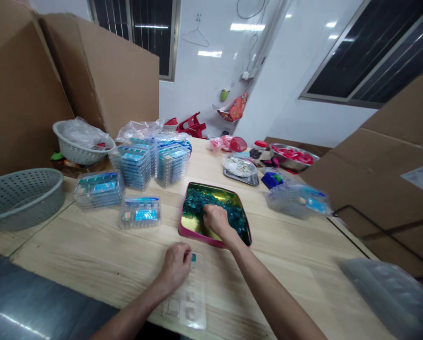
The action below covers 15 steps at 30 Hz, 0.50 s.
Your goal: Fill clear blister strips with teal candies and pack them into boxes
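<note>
My right hand [214,220] reaches into a pink-rimmed metal tin [197,232] with a gold inside, its fingers down among the teal pieces [197,204] that fill it; whether it grips one I cannot tell. My left hand [176,264] rests on a clear plastic blister tray [188,304] lying on the wooden table [90,255], fingers curled around a small teal piece [194,257] at the tray's top edge.
Stacks of filled clear trays [136,163] stand behind the tin, one single tray [140,213] nearer. Grey basket [20,196] at left, white basket [80,144] behind it. Scale with dish [240,169], metal bowl [294,157], cardboard boxes [381,184] at right and back.
</note>
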### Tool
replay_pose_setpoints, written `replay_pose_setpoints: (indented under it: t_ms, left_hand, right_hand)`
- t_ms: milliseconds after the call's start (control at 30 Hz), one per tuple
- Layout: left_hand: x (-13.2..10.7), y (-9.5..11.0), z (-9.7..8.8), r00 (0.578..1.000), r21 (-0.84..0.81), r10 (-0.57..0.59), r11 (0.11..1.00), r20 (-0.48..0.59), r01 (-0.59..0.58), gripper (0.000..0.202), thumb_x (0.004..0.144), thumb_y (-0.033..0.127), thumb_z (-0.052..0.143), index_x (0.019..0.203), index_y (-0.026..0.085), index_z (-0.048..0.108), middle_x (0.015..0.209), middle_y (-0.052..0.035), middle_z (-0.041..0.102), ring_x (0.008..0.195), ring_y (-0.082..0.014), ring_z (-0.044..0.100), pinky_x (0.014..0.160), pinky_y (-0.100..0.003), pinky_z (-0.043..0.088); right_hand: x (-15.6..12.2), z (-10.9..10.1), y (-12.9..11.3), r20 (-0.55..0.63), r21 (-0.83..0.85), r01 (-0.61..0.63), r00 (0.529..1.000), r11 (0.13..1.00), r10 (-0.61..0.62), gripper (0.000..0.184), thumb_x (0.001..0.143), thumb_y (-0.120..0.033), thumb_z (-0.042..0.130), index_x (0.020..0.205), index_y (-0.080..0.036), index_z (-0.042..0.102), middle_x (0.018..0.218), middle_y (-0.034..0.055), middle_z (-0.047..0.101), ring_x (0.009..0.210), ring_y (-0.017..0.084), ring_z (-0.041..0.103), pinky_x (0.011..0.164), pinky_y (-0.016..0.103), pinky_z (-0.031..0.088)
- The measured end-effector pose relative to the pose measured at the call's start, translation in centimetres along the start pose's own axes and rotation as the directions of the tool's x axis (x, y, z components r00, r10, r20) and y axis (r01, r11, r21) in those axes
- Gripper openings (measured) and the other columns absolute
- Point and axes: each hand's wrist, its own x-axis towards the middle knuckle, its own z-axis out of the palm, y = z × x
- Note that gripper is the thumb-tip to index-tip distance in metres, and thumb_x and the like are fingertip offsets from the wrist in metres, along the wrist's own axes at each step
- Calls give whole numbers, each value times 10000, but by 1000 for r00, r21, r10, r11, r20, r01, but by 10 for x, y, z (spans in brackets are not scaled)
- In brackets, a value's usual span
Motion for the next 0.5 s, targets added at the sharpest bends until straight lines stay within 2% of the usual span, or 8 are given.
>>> replay_pose_setpoints:
  t_ms: [67, 133, 167, 233, 300, 367, 433, 500]
  left_hand:
    - [1, 3, -4, 999, -75, -32, 997, -36, 29, 152, 736, 108, 502, 720, 154, 646, 699, -36, 632, 677, -157, 570, 641, -258, 414]
    - [2, 10, -11, 994, -200, -51, 979, -99, 31, 151, 752, 142, 498, 755, 151, 649, 724, -38, 628, 677, -146, 571, 616, -242, 424]
    - [3, 14, -15, 991, -291, -62, 957, -121, 24, 159, 760, 167, 500, 798, 149, 653, 761, -45, 636, 698, -145, 581, 615, -236, 434]
    - [6, 21, -23, 992, -504, -79, 864, -94, 21, 205, 757, 223, 532, 902, 144, 653, 835, -58, 656, 756, -149, 602, 631, -230, 457]
    - [8, 25, -29, 997, -673, -73, 736, 25, 70, 248, 714, 247, 590, 924, 130, 654, 824, -60, 671, 745, -147, 608, 622, -224, 462]
    - [10, 24, -31, 989, -725, -62, 674, 134, 140, 198, 661, 235, 630, 814, 113, 662, 718, -43, 662, 642, -125, 584, 569, -210, 437]
    - [9, 19, -31, 980, -693, -91, 695, 179, 191, 111, 633, 209, 633, 681, 110, 643, 600, -14, 620, 538, -96, 531, 516, -197, 398]
    - [6, 12, -29, 975, -621, -136, 753, 177, 218, 69, 631, 182, 614, 626, 113, 626, 543, 7, 584, 499, -86, 500, 500, -194, 377]
  right_hand:
    - [-12, -5, 3, -16, 118, 12, 1000, 993, -10, 221, 765, -134, 519, 890, -154, 700, 843, 96, 722, 822, 214, 664, 707, 269, 460]
    - [-32, -8, 5, 0, 433, 17, 1000, 901, -19, 194, 761, -203, 553, 879, -150, 698, 758, 60, 714, 718, 179, 653, 649, 250, 468]
    - [-43, -8, 5, 36, 621, 1, 999, 784, -30, 186, 748, -242, 583, 857, -144, 698, 714, 47, 704, 662, 167, 639, 613, 248, 467]
    - [-67, -7, 1, 136, 878, -86, 988, 471, -73, 204, 696, -307, 658, 801, -136, 696, 653, 28, 679, 576, 146, 600, 553, 246, 452]
    - [-87, -4, -7, 238, 944, -202, 964, 262, -117, 227, 639, -331, 721, 763, -143, 693, 625, 8, 659, 527, 118, 564, 528, 235, 436]
    - [-100, 1, -15, 312, 946, -296, 943, 132, -117, 237, 601, -321, 757, 746, -150, 681, 615, -4, 644, 506, 99, 544, 516, 226, 428]
    - [-105, 9, -21, 362, 932, -359, 927, 43, -100, 265, 574, -316, 774, 748, -152, 657, 615, -6, 636, 504, 97, 545, 507, 222, 428]
    - [-107, 18, -24, 392, 920, -392, 916, 18, -87, 280, 558, -313, 773, 731, -152, 622, 597, -8, 622, 498, 100, 549, 494, 219, 426]
